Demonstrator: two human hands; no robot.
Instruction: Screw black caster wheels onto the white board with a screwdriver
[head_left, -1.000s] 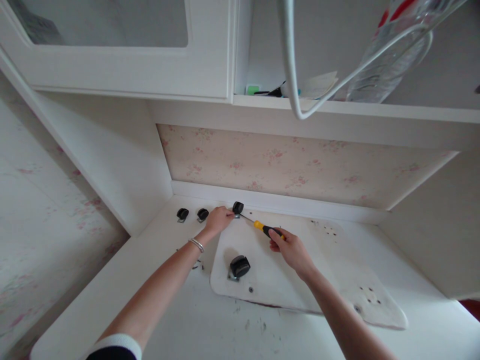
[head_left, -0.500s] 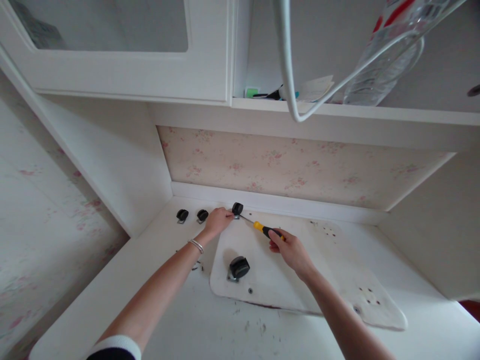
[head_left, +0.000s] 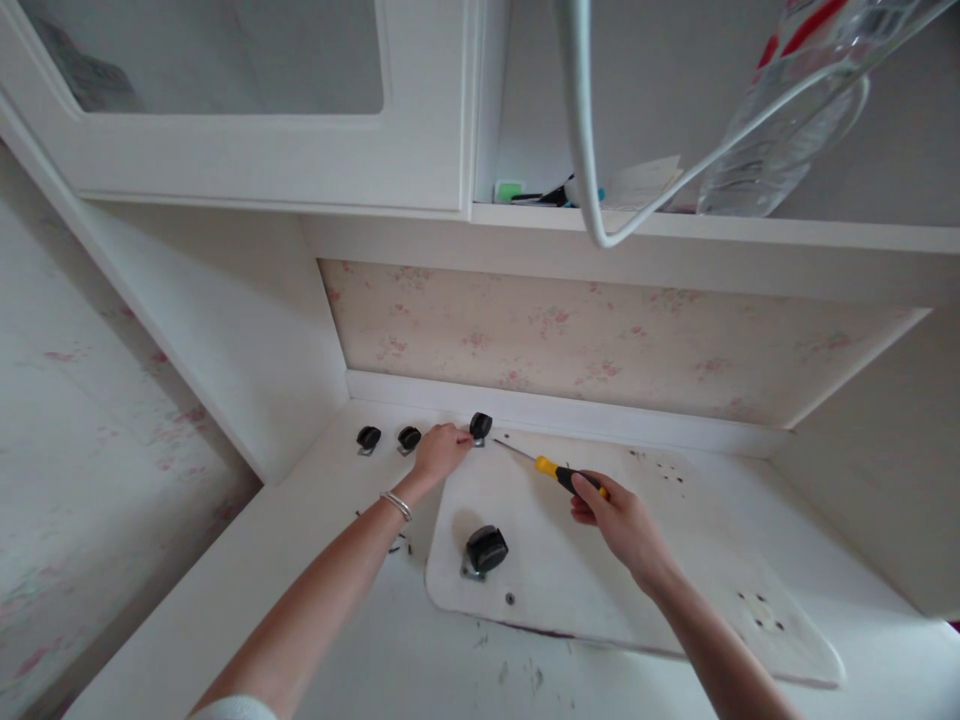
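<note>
My right hand [head_left: 606, 510] is wrapped round the yellow and black handle of a screwdriver [head_left: 555, 470]. Its shaft points left, and the tip is a short way right of a black caster [head_left: 481, 426] at the board's far left corner. The fingers of my left hand [head_left: 444, 448], a bracelet at its wrist, are pinched at the metal plate of that caster. Beneath lies a white board [head_left: 585, 560] with rounded corners. A second caster [head_left: 486, 549] stands at its near left corner, and groups of screw holes show towards its right end.
Two loose casters, one [head_left: 368, 438] further left and one [head_left: 409, 438] near my left hand, rest on the white desk [head_left: 360, 640]. Dark screws [head_left: 401, 545] lie left of the board. Overhead, a white cable [head_left: 600, 225] hangs before a shelf with a plastic bottle [head_left: 772, 150].
The screwdriver tip has drawn away from the far caster, as my right hand moved right and slightly nearer. My left hand stays at the caster. The whole view has shifted slightly.
</note>
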